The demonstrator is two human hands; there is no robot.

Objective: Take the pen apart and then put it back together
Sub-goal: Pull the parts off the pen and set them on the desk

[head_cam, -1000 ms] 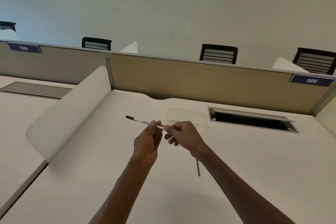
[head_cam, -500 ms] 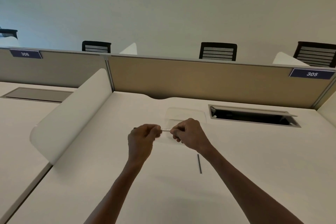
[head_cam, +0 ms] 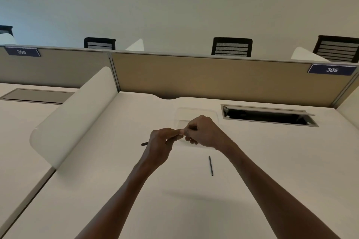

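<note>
My left hand [head_cam: 162, 144] is closed around the pen barrel; only the pen's dark end [head_cam: 144, 144] sticks out to the left of the fist. My right hand [head_cam: 202, 132] pinches at the barrel's other end, fingertips touching those of the left hand, and what it pinches is hidden by the fingers. Both hands hover above the white desk [head_cam: 252, 170]. A thin dark rod, a loose pen part [head_cam: 210, 165], lies on the desk just below the right wrist.
A clear plastic tray [head_cam: 194, 111] sits on the desk behind the hands. An open cable hatch [head_cam: 268, 116] is at the back right. A white curved divider [head_cam: 73, 114] stands on the left and a tan partition [head_cam: 213, 77] runs along the back.
The pen's long white end, sticking out left a second ago, has slid into my left fist. My hands have closed together until the fingertips touch.
</note>
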